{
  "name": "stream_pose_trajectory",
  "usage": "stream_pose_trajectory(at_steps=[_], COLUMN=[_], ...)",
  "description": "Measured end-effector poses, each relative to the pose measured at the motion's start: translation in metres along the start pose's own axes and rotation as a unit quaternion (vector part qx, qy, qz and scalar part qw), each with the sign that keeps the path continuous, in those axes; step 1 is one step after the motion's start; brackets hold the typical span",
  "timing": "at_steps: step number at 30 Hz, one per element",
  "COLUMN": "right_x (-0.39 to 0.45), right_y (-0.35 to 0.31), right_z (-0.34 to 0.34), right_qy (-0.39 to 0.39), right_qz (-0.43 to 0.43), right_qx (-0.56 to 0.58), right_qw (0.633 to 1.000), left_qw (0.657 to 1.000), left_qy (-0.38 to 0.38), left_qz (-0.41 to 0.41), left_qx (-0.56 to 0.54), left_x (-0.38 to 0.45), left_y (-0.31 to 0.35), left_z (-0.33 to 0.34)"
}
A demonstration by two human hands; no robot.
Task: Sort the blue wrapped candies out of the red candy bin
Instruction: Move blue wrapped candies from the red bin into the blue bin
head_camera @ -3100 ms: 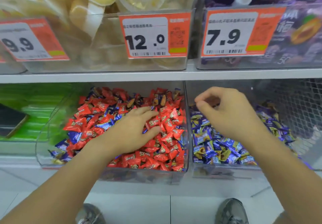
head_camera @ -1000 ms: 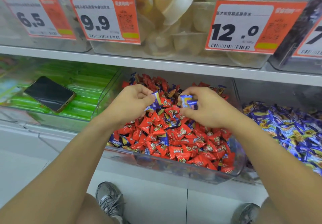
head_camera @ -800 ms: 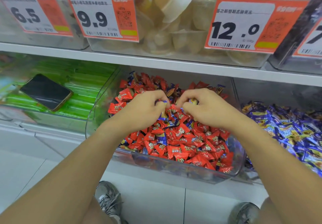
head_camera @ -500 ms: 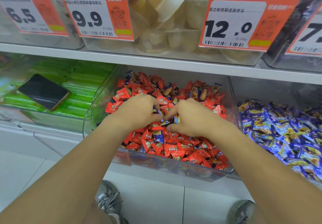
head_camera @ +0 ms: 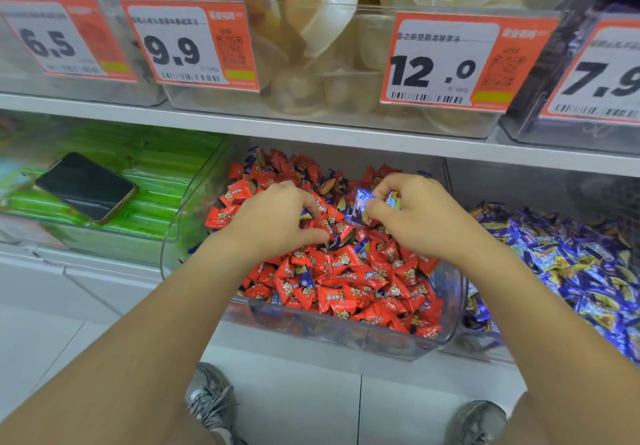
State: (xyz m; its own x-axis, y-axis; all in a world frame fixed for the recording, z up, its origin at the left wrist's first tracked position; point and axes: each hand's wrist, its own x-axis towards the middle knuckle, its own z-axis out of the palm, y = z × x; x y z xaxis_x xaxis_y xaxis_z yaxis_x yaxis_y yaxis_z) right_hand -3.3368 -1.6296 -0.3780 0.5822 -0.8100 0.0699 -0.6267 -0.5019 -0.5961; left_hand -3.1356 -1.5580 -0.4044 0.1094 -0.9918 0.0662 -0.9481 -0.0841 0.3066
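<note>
A clear plastic bin (head_camera: 346, 335) on the lower shelf is heaped with red wrapped candies (head_camera: 341, 283), with several blue ones mixed in. Both my hands are down in the heap. My right hand (head_camera: 420, 223) grips a blue wrapped candy (head_camera: 363, 202) between thumb and fingers; more wrapper shows at its knuckles. My left hand (head_camera: 277, 226) has its thumb and fingers curled down into the pile at a small blue wrapper; whether it holds one I cannot tell.
To the right lies a bin of blue wrapped candies (head_camera: 568, 264). Left of the red bin, a black phone (head_camera: 86, 186) rests on green packs (head_camera: 152, 199). An upper shelf edge (head_camera: 311, 133) with orange price tags overhangs the bins. Two shoes stand on the floor below.
My right hand has lifted slightly out of the pile with a blue candy in its fingers. My left hand stays low in the red candies, fingers still digging.
</note>
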Motion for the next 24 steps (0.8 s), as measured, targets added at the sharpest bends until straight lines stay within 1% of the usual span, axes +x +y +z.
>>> stream_pose_trajectory(at_steps=[1, 3, 5, 7, 10, 13, 15, 18, 19, 21, 23, 24], right_x=[-0.002, -0.006, -0.010, -0.016, -0.025, -0.033, -0.037, -0.042, -0.045, -0.049, -0.051, -0.052], right_y=[0.001, 0.004, 0.007, 0.012, 0.019, 0.025, 0.027, 0.030, 0.030, 0.033, 0.041, 0.048], right_z=[-0.001, -0.004, -0.009, -0.018, -0.030, -0.037, -0.038, -0.032, -0.030, -0.030, -0.040, -0.049], right_qy=[0.000, 0.017, 0.047, 0.081, 0.123, 0.150, 0.142, 0.111, 0.108, 0.102, 0.091, 0.083], right_qz=[0.006, 0.012, 0.018, 0.031, 0.060, 0.107, 0.135, 0.147, 0.145, 0.130, 0.141, 0.153], right_qx=[0.002, 0.005, 0.009, 0.024, 0.107, 0.222, 0.290, 0.326, 0.327, 0.326, 0.354, 0.376], right_qw=[1.000, 1.000, 0.999, 0.996, 0.985, 0.957, 0.937, 0.927, 0.927, 0.931, 0.920, 0.910], left_qw=[1.000, 0.998, 0.998, 0.998, 0.996, 0.975, 0.956, 0.924, 0.923, 0.937, 0.952, 0.953], left_qy=[-0.013, -0.004, 0.022, 0.037, 0.062, 0.081, 0.067, 0.047, 0.053, 0.070, 0.063, 0.048], left_qz=[0.004, 0.010, 0.016, 0.019, 0.007, 0.003, -0.004, -0.020, -0.010, 0.013, 0.023, 0.029], left_qx=[0.026, 0.054, 0.063, 0.044, -0.056, -0.207, -0.287, -0.379, -0.380, -0.341, -0.300, -0.298], left_x=[0.003, 0.006, 0.007, 0.006, -0.001, -0.007, -0.008, -0.002, 0.003, 0.015, 0.025, 0.029], left_y=[0.004, 0.011, 0.014, 0.015, 0.013, 0.025, 0.048, 0.094, 0.109, 0.132, 0.151, 0.161], left_z=[0.003, 0.006, 0.003, -0.001, -0.012, -0.019, -0.015, 0.005, 0.013, 0.023, 0.023, 0.021])
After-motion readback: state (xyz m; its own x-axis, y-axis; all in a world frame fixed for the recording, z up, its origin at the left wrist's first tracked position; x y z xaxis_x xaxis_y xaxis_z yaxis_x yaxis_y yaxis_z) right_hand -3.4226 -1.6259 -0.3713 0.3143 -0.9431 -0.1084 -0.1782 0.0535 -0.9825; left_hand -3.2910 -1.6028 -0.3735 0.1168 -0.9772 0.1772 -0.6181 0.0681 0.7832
